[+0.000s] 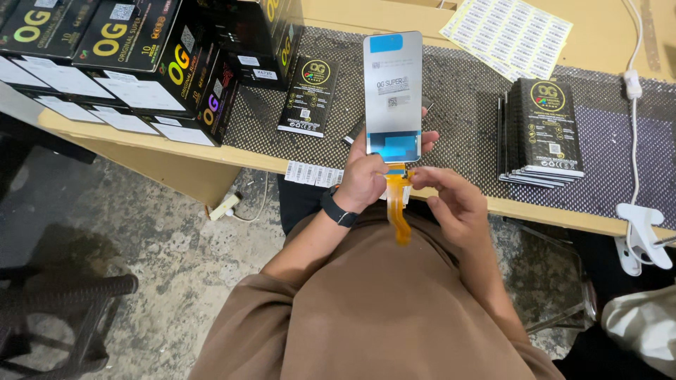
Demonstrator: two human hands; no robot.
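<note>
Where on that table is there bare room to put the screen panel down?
The dotted mat lies bare between the single black packet and the packet stack, behind the screen panel in the left hand. The left end is crowded with black boxes.

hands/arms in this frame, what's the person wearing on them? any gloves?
No gloves: both the left hand and right hand are bare. A black band, like a watch or tracker, circles the left wrist. Brown sleeves end near the elbows, forearms uncovered.

A brown short-sleeved shirt [380,309] covers the torso; a black watch [339,209] circles the left wrist; forearms bare.
</note>
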